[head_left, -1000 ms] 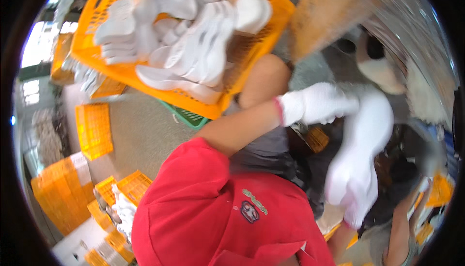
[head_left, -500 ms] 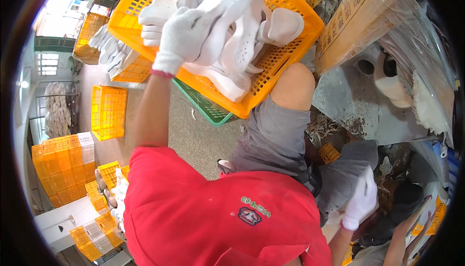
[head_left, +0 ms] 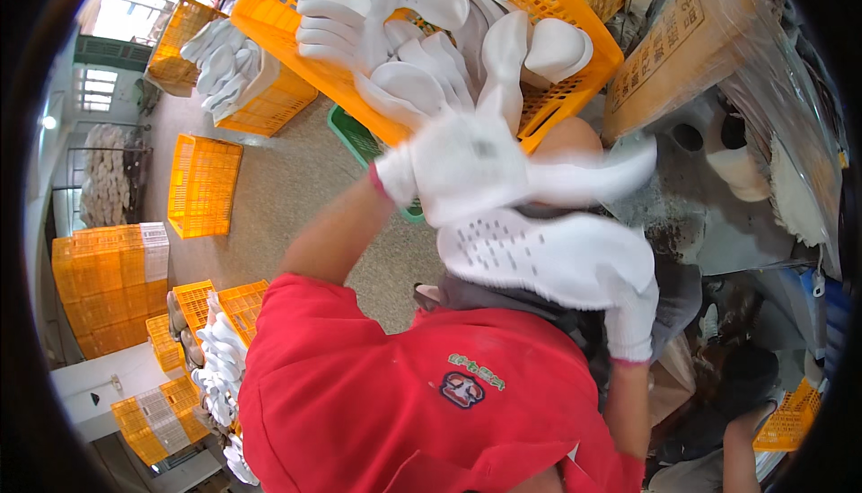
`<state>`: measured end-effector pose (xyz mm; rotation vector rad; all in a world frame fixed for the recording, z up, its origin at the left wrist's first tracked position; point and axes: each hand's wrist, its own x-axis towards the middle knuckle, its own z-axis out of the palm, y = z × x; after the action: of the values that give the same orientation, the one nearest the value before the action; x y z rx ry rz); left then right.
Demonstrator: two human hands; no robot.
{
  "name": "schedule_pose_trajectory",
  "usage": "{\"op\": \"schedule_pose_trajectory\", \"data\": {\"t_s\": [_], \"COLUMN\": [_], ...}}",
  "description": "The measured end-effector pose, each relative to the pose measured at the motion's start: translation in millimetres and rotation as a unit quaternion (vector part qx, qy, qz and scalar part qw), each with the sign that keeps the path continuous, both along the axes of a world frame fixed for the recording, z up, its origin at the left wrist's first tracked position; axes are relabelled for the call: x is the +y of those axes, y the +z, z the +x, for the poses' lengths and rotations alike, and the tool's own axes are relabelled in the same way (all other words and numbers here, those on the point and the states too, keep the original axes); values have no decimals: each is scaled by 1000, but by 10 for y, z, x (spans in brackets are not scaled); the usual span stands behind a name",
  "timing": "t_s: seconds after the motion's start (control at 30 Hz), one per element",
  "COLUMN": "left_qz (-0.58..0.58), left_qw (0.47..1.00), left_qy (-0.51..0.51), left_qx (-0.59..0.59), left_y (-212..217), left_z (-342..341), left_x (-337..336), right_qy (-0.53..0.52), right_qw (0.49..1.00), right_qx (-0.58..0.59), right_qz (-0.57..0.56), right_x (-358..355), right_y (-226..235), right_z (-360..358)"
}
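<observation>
Mid-frame, I see the left hand [head_left: 469, 165] gripping a blurred sole [head_left: 593, 180], the right hand [head_left: 634, 288] a dotted sole [head_left: 530, 258], below an orange crate [head_left: 269, 28].

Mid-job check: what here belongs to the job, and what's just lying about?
Likely in the job:
curved white piece in left grip
perforated white piece in right grip
large orange crate, its white pieces

Likely lying about:
brown cardboard, upper right
separate orange crate, floor
stacked orange crates, left

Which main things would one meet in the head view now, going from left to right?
Stacked orange crates, lone orange crate, gloved left hand, gloved right hand, lower-right orange crate.
</observation>
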<state>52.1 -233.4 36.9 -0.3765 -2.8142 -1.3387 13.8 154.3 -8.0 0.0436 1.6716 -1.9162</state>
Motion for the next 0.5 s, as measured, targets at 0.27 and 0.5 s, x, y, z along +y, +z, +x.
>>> {"op": "schedule_pose_trajectory", "data": {"t_s": [0.27, 0.5], "left_qz": [-119, 497], "left_qw": [910, 796], "left_qy": [395, 94], "left_qx": [41, -332], "left_y": [243, -699], "left_z": [-840, -1038], "left_x": [-187, 2652], "right_qy": [52, -346], "right_qw": [758, 914], "right_qx": [443, 101], "right_qz": [475, 184], "right_x": [1359, 1328], "right_y": [34, 456], "right_z": [601, 773]}}
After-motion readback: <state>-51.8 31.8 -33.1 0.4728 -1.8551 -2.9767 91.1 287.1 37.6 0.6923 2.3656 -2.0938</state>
